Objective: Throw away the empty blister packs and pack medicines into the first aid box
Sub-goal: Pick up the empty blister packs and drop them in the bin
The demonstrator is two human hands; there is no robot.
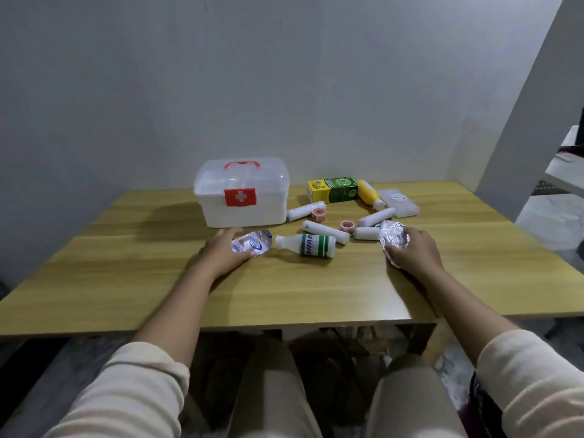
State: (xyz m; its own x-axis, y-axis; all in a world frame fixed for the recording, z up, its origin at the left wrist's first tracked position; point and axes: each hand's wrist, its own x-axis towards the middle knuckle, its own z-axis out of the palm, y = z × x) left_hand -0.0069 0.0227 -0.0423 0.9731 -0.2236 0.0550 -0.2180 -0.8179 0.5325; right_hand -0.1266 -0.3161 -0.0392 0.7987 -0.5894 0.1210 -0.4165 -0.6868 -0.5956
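Note:
A closed white first aid box (241, 192) with a red handle and red cross label stands at the back of the wooden table (284, 292). My left hand (222, 251) grips a silver blister pack with blue print (252, 244) just in front of the box. My right hand (414, 249) holds a crumpled silver blister pack (392, 237) at the right. Between the hands a white bottle with a green label (308, 245) lies on its side. Several white bandage rolls (325, 231) and two pink tape rolls (318, 214) lie behind it.
A green and yellow carton (333, 190), a yellow bottle (369, 192) and a flat clear case (398, 202) lie at the back right. A grey wall stands close behind the table. My knees show under the table's front edge.

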